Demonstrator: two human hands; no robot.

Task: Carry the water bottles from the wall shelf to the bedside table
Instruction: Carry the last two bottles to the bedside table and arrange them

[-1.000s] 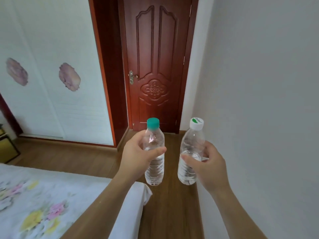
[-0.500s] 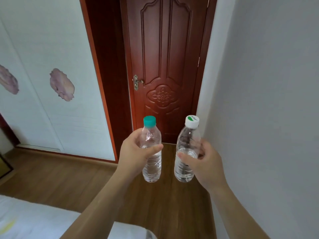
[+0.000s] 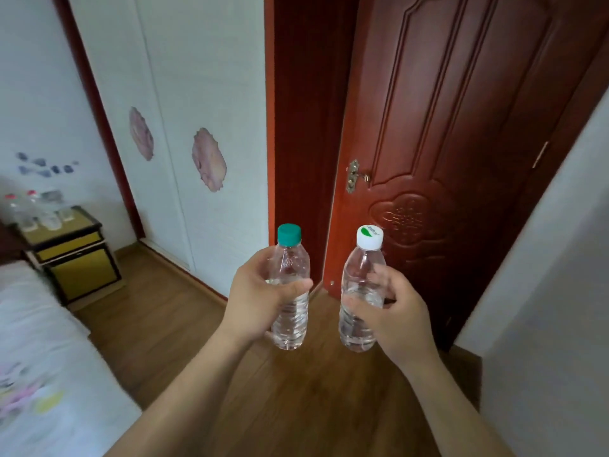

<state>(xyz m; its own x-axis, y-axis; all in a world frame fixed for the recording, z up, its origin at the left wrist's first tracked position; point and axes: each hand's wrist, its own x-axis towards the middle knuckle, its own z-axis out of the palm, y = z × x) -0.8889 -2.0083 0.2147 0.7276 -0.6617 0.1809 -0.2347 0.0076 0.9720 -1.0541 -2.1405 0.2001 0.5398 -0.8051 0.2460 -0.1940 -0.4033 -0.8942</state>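
Note:
My left hand (image 3: 260,298) grips a clear water bottle with a teal cap (image 3: 290,258), held upright in front of me. My right hand (image 3: 392,311) grips a second clear bottle with a white cap (image 3: 361,268), also upright, a little to the right of the first. The yellow and black bedside table (image 3: 79,255) stands at the far left against the wall, beside the bed. Several clear bottles (image 3: 36,209) stand on its top, blurred.
A dark red wooden door (image 3: 445,143) is straight ahead, shut. White wardrobe panels with flower prints (image 3: 204,133) run along the left. A bed with a flowered cover (image 3: 36,357) fills the lower left. A white wall (image 3: 553,291) is close on my right. Wooden floor (image 3: 164,324) lies between.
The view has swung left and the bedside table with its bottles has come into sight. Both hands still hold their bottles upright, in the same pose.

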